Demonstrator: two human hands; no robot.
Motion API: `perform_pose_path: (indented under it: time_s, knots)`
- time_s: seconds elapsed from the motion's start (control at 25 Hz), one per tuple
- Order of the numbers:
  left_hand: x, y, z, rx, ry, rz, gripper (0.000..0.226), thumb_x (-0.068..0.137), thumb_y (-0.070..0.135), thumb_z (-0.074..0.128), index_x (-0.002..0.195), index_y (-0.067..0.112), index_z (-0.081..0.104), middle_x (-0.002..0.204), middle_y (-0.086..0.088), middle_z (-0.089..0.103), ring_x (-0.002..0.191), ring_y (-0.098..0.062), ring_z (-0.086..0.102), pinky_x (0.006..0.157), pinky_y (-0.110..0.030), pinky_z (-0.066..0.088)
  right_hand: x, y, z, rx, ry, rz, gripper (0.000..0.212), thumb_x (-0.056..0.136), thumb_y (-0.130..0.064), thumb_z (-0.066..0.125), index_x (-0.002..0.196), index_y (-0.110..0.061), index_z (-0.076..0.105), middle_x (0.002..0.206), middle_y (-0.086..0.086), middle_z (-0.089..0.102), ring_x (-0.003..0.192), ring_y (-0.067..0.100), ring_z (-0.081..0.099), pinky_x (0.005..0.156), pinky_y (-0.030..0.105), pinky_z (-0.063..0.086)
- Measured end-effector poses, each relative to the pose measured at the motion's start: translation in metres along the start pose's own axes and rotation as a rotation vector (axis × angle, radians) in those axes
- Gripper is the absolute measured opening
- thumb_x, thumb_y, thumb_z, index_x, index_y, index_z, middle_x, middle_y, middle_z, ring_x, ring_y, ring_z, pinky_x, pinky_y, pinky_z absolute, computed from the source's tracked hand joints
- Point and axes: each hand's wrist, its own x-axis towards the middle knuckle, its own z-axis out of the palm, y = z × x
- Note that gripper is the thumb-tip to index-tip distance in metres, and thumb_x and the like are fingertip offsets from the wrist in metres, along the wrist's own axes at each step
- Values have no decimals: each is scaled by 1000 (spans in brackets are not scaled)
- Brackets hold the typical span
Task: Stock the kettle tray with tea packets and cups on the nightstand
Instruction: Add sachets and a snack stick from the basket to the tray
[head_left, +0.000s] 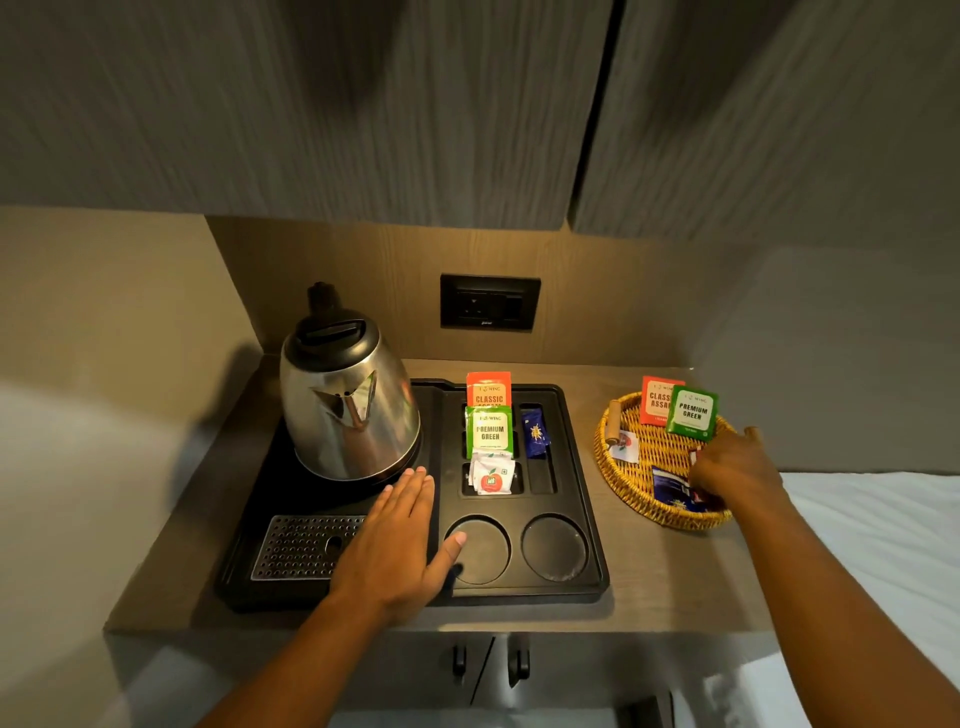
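Your right hand (732, 470) was down in the wicker basket (623, 486), fingers curled under the knuckles and into the loose sachets; whether they had closed on one could not be told from this angle, though they sat right at a dark blue sachet (667, 491) lying flat on the weave. Your left hand (400, 540) lay flat on the black kettle tray (592, 519), fingers together and pointing at the kettle (348, 400), thumb splayed out over the rim of the near-left cup well (480, 551). Likely it was steadying the tray. Judged from their look, the packets were thin paper or foil: near weightless, floppy, easily creased, slick on the face. Best taken by a short edge or corner in a pinch, not from the flat. In the basket an orange packet (655, 400) and a green packet (692, 413) leaned upright against the far rim, upper edges free to grasp. On the tray, an orange (488, 388), a green (489, 431) and a white sachet (491, 475) stood in the slots, with a blue one (536, 433) in the narrow slot just beside. Both cup wells, including the right one (555, 546), held nothing; no cups in view.
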Motion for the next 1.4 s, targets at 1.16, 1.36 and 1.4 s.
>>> perform_pose_path:
  time_s: [1.16, 1.36, 1.4]
  knots:
    - [-8, 4, -9, -105, 56, -45, 74, 93, 58, 36, 151, 12, 26, 158, -5, 28, 146, -19, 20, 117, -32, 17, -120, -105, 50, 297, 112, -248, 28, 88, -33, 64, 87, -5, 67, 77, 10, 62, 66, 23, 56, 53, 27, 41]
    - [-25, -59, -49, -127, 451, -227, 11, 82, 19, 61, 90, 11, 63, 91, -10, 63, 89, -28, 58, 73, -40, 50, -118, -110, 59, 199, 37, -250, 34, 96, -31, 49, 79, -5, 64, 69, 11, 59, 63, 25, 56, 56, 29, 38]
    - [-21, -82, -60, -123, 461, -323, 8, 82, 13, 62, 88, 8, 61, 91, -14, 61, 89, -32, 56, 74, -42, 48, -115, -113, 61, 196, 32, -236, 33, 95, -29, 49, 74, -7, 61, 63, 8, 55, 58, 23, 52, 55, 29, 37]
